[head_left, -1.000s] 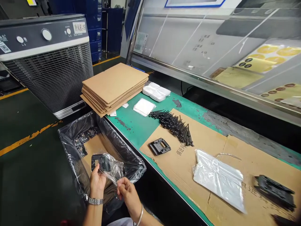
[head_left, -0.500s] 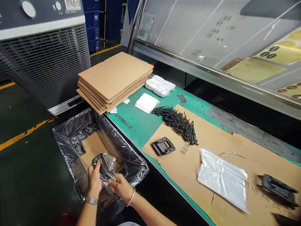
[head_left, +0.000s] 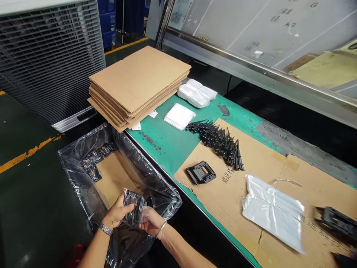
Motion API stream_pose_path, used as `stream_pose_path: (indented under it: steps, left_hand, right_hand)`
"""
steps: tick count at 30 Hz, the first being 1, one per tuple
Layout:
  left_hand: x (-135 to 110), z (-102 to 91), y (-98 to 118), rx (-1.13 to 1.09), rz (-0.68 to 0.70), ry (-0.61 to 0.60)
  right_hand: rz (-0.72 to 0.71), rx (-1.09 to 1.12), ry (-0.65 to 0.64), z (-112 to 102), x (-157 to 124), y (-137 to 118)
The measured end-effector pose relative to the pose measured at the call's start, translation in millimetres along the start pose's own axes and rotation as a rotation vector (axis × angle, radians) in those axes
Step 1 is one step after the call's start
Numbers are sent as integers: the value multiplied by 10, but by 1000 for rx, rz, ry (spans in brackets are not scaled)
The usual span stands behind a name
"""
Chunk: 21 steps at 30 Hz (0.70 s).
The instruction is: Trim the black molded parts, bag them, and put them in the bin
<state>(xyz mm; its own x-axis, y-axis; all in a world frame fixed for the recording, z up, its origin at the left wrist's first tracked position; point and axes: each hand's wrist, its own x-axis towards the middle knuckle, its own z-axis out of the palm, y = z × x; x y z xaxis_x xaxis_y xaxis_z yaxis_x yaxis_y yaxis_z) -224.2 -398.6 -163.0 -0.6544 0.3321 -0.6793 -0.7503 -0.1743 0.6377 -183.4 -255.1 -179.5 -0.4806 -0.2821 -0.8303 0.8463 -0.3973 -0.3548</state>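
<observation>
Over the near part of a lined box, a black plastic part in a clear plastic bag (head_left: 135,207) is held between both hands. My left hand (head_left: 119,213) grips its left side, thumb on top. My right hand (head_left: 151,222) pinches the bag at its right end, with the fingertips partly hidden. Beneath them, the box (head_left: 167,193) has a clear dark-looking liner folded over its rim. Several bagged black parts (head_left: 96,160) stand in a row along its far left inside, beside a cardboard sheet (head_left: 115,175).
On the green bench (head_left: 167,152) lie a cardboard stack (head_left: 136,78), white bags (head_left: 180,116), a wrapped white bundle (head_left: 196,93), black slender pieces (head_left: 220,143), a black frame-like part (head_left: 200,173), a silvery bag pack (head_left: 273,210) and another black part (head_left: 336,223). An air cooler (head_left: 50,59) stands left.
The bagged part has moved slightly right and down, and turned. My right hand has shifted from the bag's lower end to its right side. The head view has shifted a little.
</observation>
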Motion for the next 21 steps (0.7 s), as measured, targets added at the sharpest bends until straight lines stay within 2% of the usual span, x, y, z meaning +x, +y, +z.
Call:
stream_pose_path:
  steps: [2,4,6,8,10,15,18,21]
  left_hand:
    - [153,-69,-83,53,83,172]
    - [297,-107,-185,41,112,314]
    - [412,-113,-286,11,121,389]
    - [497,-106,-364,-33,104,387]
    - [570,-114,-400,-88,68,353]
    - [846,-240,-356,-205,-17,320]
    - [1119,-352,-306,-240,3,420]
    - [1403,-510,-281,-257,68,633]
  right_hand:
    - [-70,14,82,-68,61,-44]
    - [-265,-92,228,-101,119,-81]
    - [-487,-315,338,-79,197,-93]
    - [-582,-540,329,-20,312,-93]
    - [-532,-668,268,35,466,-109]
    - [-332,-776,133,15,941,-287]
    - [-261,-863,122,-6,1288,-443]
    - [-268,-977,145,94,1729,-586]
